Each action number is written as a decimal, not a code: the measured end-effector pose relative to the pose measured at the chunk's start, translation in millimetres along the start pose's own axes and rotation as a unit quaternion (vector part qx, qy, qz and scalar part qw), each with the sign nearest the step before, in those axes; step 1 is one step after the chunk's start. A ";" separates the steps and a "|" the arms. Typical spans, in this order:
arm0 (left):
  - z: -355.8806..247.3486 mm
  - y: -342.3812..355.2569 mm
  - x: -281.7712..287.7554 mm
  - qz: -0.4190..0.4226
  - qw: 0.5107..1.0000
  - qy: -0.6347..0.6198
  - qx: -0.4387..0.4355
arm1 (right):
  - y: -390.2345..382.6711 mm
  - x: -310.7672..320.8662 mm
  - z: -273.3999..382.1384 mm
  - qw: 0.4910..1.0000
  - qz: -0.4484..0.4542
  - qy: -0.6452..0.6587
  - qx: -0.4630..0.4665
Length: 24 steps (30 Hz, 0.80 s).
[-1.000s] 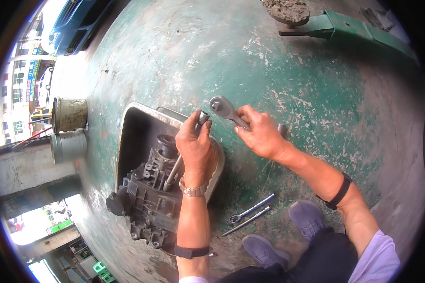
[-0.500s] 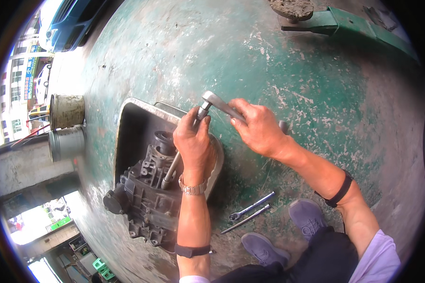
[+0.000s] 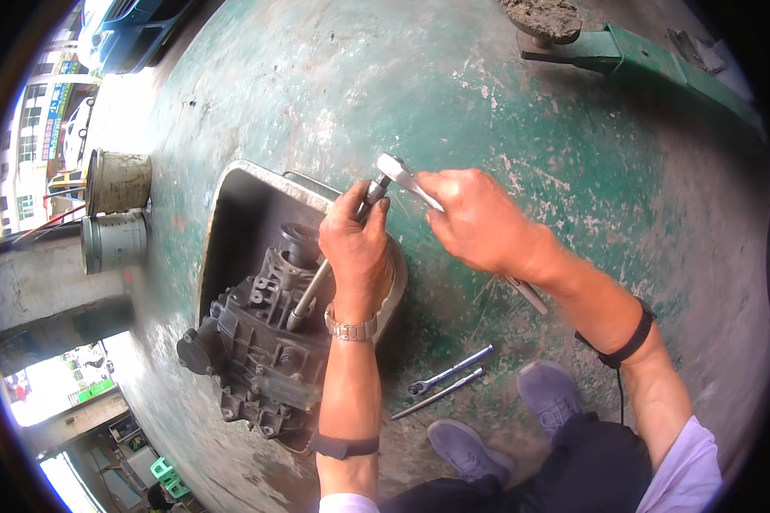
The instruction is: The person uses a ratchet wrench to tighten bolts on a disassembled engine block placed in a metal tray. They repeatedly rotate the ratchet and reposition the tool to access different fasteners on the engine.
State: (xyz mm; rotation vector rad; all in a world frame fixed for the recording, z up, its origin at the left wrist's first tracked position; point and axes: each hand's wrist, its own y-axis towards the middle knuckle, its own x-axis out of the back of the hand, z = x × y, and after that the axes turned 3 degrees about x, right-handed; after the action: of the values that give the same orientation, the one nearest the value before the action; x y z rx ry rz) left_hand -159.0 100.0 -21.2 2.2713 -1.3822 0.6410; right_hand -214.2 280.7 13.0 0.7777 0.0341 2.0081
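My left hand (image 3: 355, 252) is closed round a long steel extension bar (image 3: 313, 289), which slants down to a socket beside the dark, cast gearbox housing (image 3: 261, 359). The housing rests in a worn metal tray (image 3: 260, 171). Closed on a steel ratchet wrench (image 3: 399, 176), my right hand (image 3: 479, 222) holds its head on the top end of the bar, and the wrench's handle shows below that hand. A second ratchet (image 3: 453, 369) and a thin bar (image 3: 436, 395) lie on the floor near my shoes.
Two dirty buckets (image 3: 118, 179) stand left of the tray on the green painted floor (image 3: 573, 171). A green steel lift arm (image 3: 659, 68) with a round pad crosses the upper right. A blue car (image 3: 137, 30) is at upper left, my shoes (image 3: 466, 449) at the bottom.
The ratchet head has moved from beside the bar's top onto it. My right hand has shifted slightly along the wrench, whose handle now shows more at lower right.
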 end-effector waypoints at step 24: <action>-3.1 0.4 -4.3 -0.053 0.996 0.058 -0.033 | 42.6 16.3 25.7 0.964 0.239 -0.045 -0.111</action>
State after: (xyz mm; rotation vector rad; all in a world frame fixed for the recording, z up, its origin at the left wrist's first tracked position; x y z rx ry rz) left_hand -161.7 104.6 -21.1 2.2020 -1.2017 0.6706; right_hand -238.9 263.0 55.7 0.7829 -0.4648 2.3714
